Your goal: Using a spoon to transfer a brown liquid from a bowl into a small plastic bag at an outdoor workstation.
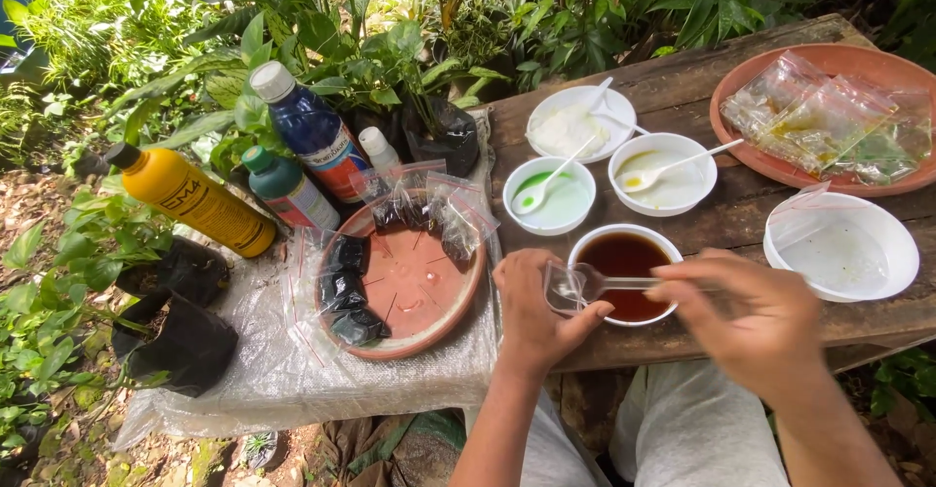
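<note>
**Spoon and small bag over the brown bowl**

At the bench's front edge, the left hand point(531, 316) pinches a small clear plastic bag point(568, 287) open beside the white bowl of dark brown liquid point(625, 265). The right hand point(756, 323) closes its fingers on a clear plastic spoon point(609, 282), its tip at the bag's mouth.

Both forearms are reaching forward — wrists bent. The left hand point(531, 311) is pinching shut, the right hand point(756, 321) is curling closed, fingers pointing left.

Four bottles point(195, 199), five white bowls point(551, 194), two terracotta saucers point(414, 287)
</note>
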